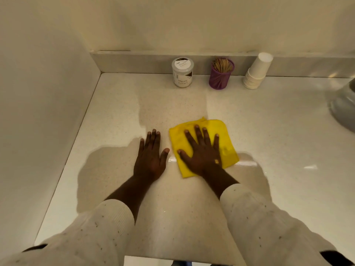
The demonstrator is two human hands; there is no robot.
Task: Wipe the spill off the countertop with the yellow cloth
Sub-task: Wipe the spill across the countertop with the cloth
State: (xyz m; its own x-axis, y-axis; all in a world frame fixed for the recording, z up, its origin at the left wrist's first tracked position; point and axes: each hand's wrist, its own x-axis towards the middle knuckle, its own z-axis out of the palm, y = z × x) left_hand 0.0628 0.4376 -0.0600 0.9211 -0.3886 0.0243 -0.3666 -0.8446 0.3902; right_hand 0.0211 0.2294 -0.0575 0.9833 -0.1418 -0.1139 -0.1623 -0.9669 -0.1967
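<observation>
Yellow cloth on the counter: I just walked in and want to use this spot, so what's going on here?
A person is wiping the countertop. Their right hand lies flat, fingers spread, on the folded yellow cloth. The left hand rests flat on the bare counter beside it, apart from the cloth. A jar marked Masala Extract, a purple holder of toothpicks and a stack of paper cups stand along the back edge.

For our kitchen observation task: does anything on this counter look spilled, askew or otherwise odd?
No clear spill shows on the countertop; the darker patches look like shadows. One oddity: the stack of paper cups leans against the backsplash rather than standing straight. The right hand lies flat on the yellow cloth; the left hand rests on bare counter.
</observation>
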